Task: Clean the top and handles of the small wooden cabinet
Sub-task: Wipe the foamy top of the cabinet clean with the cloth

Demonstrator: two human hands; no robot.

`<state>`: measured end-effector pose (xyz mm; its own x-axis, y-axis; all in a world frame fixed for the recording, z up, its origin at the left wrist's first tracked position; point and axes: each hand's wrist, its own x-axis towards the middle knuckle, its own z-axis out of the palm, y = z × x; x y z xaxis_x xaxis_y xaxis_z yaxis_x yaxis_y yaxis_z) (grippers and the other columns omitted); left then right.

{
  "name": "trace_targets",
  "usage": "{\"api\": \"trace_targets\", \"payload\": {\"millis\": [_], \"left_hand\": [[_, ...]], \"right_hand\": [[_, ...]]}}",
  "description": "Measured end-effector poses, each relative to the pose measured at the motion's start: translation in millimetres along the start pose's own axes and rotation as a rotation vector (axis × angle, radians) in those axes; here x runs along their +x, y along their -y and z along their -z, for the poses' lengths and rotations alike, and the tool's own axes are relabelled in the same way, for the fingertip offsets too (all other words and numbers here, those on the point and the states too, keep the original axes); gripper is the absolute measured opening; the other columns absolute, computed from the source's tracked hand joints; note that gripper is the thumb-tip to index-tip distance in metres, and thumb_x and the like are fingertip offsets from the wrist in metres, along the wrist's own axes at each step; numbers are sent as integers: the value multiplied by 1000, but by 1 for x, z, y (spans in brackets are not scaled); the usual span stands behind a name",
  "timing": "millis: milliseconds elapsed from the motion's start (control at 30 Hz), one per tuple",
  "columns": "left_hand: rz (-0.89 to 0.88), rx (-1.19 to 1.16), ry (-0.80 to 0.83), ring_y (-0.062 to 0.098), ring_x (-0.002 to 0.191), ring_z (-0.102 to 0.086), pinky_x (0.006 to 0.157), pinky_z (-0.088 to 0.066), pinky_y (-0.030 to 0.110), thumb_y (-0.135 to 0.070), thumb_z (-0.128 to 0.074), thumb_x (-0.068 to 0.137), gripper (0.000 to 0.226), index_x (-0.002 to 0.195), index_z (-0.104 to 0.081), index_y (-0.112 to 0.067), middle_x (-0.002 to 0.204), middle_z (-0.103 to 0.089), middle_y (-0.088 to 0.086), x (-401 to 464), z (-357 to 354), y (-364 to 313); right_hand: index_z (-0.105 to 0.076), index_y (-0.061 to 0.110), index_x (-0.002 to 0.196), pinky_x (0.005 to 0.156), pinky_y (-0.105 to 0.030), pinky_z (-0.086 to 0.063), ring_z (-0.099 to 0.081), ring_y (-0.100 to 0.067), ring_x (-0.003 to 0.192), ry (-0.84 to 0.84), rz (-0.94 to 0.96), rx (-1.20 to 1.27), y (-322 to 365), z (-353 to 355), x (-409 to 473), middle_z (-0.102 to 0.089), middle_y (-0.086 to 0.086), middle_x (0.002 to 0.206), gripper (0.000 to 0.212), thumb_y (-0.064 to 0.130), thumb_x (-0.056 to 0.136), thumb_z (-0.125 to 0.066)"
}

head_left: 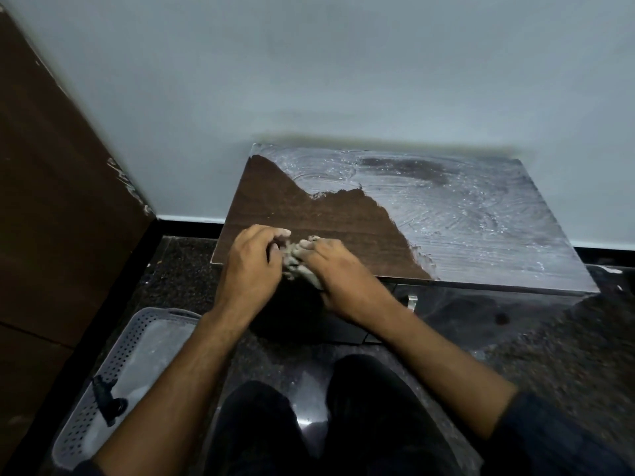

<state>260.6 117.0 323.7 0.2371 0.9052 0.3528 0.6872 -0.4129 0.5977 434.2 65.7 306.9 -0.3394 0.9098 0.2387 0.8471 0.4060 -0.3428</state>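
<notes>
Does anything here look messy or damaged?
Yes. The cabinet top is half covered in whitish smeared film on its right and back, the left bare wood. Both hands bunch a cloth. The brown panel's edge looks chipped.

Looking like room in home: low dark-brown wooden cabinet point(309, 214) standing against plain pale grey painted wall point(343, 70), black skirting strip point(192, 223) running along base, polished black speckled stone floor point(178, 269), tall brown wooden panel point(51, 201) at left, grey perforated plastic basket point(113, 365) sitting on floor.
</notes>
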Motion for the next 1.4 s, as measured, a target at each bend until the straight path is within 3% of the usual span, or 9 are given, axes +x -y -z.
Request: {"api": "trace_targets", "payload": {"millis": [100,267,567,733,933,1033,1133,1267,1400], "left_hand": [[-20,-36,27,17,105,-61,97,-47,30,0,-55,86,30,106,-72,-15,108,-68,-1,-4,-6,-4],[-16,-24,-26,14,104,-59,96,-46,24,-1,-55,85,30,106,-71,-15,108,-68,-4,-16,1,10],[253,33,-314,18,111,-56,101,-41,26,6,-51,79,46,117,-69,-12,115,-66,1,-30,46,45],[301,11,-251,21,113,-59,102,-46,40,6,-52,80,45,120,-67,-9,118,-66,5,-27,59,49],[311,-26,-252,15,105,-61,98,-50,34,3,-51,82,43,118,-69,-12,113,-66,1,-24,58,50],[357,-68,-262,11,101,-61,95,-52,29,4,-51,84,42,117,-69,-13,111,-66,-1,-21,56,50],[373,-85,-281,13,100,-62,94,-50,27,4,-52,83,40,114,-71,-11,110,-67,2,-11,54,44],[348,-95,-300,16,102,-63,95,-48,23,7,-51,81,38,111,-71,-6,111,-68,5,2,53,35],[283,-73,-328,17,104,-61,97,-49,30,6,-53,83,36,110,-71,-7,112,-66,5,7,50,37]], "right_hand": [[-54,14,140,117,-37,-34,-44,-24,135,35,-85,8,-38,26,-40,-52,-7,145,46,22,96,-62],[-57,10,134,108,-41,-43,-50,-28,125,29,-79,-122,-60,36,-60,-58,-10,135,43,14,92,-66],[-59,5,128,113,-36,-35,-52,-33,119,2,89,-96,51,-33,61,-61,-15,125,41,13,87,-64],[-51,11,135,114,-37,-31,-47,-25,126,33,108,-133,89,-58,106,-54,-7,135,37,27,104,-38],[-53,10,138,118,-36,-31,-44,-27,134,73,94,5,43,-30,52,-54,-8,140,45,16,94,-59],[-59,8,130,108,-37,-41,-52,-29,120,12,55,-17,35,-25,42,-61,-10,128,41,20,92,-47],[-62,6,123,105,-39,-42,-54,-32,112,-46,65,-32,60,-38,68,-63,-12,120,32,19,94,-54],[-55,8,133,113,-37,-32,-48,-28,125,41,129,5,83,-54,108,-58,-10,132,42,14,92,-54],[-52,10,139,117,-32,-30,-44,-26,134,82,66,111,54,-42,92,-54,-9,140,48,18,93,-61]]}}
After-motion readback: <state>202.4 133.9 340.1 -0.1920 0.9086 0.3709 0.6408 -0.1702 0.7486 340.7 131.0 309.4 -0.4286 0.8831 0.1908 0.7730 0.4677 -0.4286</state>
